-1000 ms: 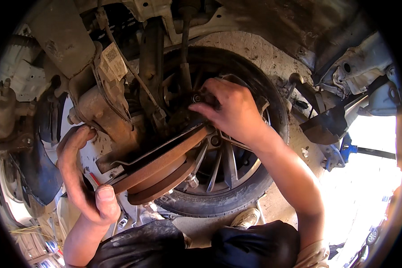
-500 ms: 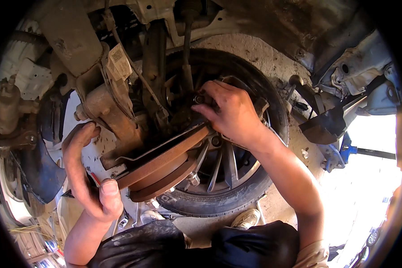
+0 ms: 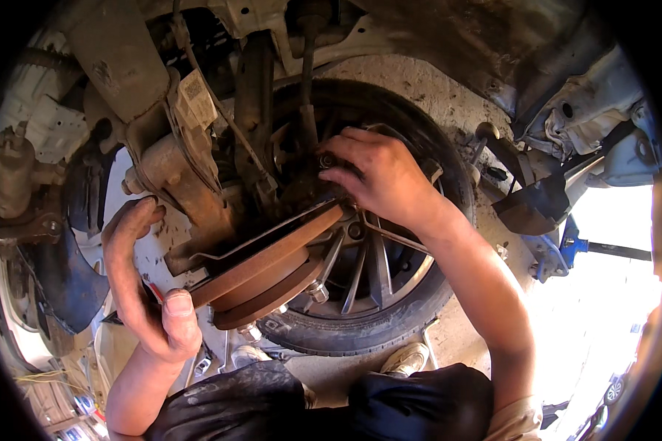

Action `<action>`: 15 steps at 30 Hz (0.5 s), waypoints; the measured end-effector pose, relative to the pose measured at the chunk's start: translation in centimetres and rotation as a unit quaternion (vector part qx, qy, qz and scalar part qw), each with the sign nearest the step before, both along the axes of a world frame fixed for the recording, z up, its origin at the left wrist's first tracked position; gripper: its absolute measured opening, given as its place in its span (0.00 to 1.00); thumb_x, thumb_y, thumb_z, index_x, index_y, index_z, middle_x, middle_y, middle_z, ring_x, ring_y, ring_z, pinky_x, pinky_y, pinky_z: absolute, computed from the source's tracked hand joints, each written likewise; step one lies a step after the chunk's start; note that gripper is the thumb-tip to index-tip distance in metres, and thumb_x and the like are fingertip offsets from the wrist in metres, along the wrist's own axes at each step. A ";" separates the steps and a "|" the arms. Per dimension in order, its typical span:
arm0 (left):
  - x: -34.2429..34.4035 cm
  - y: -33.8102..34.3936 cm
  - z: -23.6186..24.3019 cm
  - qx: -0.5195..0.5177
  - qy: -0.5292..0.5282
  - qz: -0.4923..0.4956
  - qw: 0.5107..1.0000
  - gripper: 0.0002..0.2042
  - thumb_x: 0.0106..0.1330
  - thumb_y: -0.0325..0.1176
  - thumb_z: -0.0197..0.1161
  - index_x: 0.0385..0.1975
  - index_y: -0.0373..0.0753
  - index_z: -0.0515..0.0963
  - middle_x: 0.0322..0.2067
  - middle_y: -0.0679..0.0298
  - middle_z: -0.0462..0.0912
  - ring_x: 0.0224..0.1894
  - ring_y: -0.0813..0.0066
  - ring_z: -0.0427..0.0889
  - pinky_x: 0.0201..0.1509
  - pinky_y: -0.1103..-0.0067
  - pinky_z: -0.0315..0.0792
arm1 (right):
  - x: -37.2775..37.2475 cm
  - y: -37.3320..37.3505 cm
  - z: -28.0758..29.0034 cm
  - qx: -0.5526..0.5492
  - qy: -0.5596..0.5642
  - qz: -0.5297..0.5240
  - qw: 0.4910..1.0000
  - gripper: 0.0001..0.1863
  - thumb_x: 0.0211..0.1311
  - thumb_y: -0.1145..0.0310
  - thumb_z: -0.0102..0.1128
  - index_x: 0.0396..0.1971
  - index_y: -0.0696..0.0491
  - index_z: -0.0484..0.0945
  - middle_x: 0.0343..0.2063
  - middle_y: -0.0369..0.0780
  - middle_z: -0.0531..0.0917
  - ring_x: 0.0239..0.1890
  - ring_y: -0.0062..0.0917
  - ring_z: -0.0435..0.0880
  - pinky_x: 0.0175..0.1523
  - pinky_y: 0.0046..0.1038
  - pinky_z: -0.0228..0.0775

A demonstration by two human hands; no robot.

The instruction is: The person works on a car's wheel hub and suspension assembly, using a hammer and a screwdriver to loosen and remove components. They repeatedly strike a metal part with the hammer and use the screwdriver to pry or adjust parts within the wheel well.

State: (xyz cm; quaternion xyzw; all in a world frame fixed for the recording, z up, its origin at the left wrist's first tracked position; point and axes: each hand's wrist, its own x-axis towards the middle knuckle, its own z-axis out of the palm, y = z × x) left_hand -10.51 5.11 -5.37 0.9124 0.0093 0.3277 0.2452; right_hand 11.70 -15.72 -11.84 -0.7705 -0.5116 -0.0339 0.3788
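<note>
My left hand (image 3: 151, 287) is cupped at the left end of a rusty brake disc (image 3: 261, 275), its thumb at the disc's edge and its fingers curved apart from the thumb. Nothing shows in its palm. Past the disc's far right end, my right hand (image 3: 390, 180) has its thumb and forefinger closed around a dark round fitting (image 3: 326, 160), which looks like a bolt end or nut. The other fingers hide part of it. Wheel studs with a shiny nut (image 3: 317, 292) stick out from the disc's near face. A thin metal shield (image 3: 272, 235) runs behind the disc.
A wheel with tyre (image 3: 375, 342) lies on the floor beneath the disc. Above it are a rusty suspension arm (image 3: 191, 198), a cable (image 3: 232, 128) and a strut rod (image 3: 308, 81). A blue stand (image 3: 570, 246) with a dark bar is at the right. My shoes (image 3: 407, 360) are close below.
My right hand has shifted slightly around the fitting. The disc has turned or tilted very slightly, its shiny nut a little higher. My left hand has hardly moved.
</note>
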 end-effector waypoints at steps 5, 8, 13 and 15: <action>-0.2 -0.1 0.3 0.014 0.021 0.001 1.000 0.36 0.72 0.55 0.44 0.61 0.21 0.66 0.58 0.42 0.71 0.58 0.53 0.74 0.63 0.63 0.66 | -0.4 0.3 -1.2 0.047 -0.049 -0.027 0.997 0.15 0.52 0.69 0.72 0.34 0.59 0.76 0.30 0.45 0.80 0.35 0.43 0.82 0.38 0.38 0.77; -0.2 -0.1 0.3 0.014 0.020 0.000 1.000 0.36 0.72 0.55 0.44 0.61 0.21 0.66 0.58 0.42 0.72 0.58 0.53 0.74 0.63 0.63 0.66 | -0.8 0.7 -1.5 0.051 -0.052 -0.046 0.996 0.15 0.51 0.69 0.73 0.30 0.58 0.74 0.27 0.45 0.79 0.32 0.43 0.81 0.36 0.38 0.76; -0.2 -0.2 0.5 0.016 0.019 0.003 1.000 0.35 0.72 0.54 0.44 0.60 0.21 0.66 0.58 0.42 0.72 0.58 0.53 0.74 0.63 0.63 0.66 | -1.0 0.8 -2.1 0.069 -0.048 -0.065 0.994 0.16 0.50 0.68 0.74 0.30 0.57 0.73 0.24 0.45 0.78 0.29 0.43 0.81 0.32 0.38 0.74; -0.2 -0.2 0.4 0.018 0.018 0.004 1.000 0.35 0.72 0.54 0.44 0.60 0.21 0.66 0.58 0.42 0.72 0.58 0.53 0.74 0.63 0.63 0.66 | -1.1 0.9 -2.0 0.066 -0.054 -0.071 0.994 0.16 0.51 0.67 0.74 0.30 0.57 0.73 0.23 0.44 0.78 0.28 0.42 0.81 0.31 0.38 0.75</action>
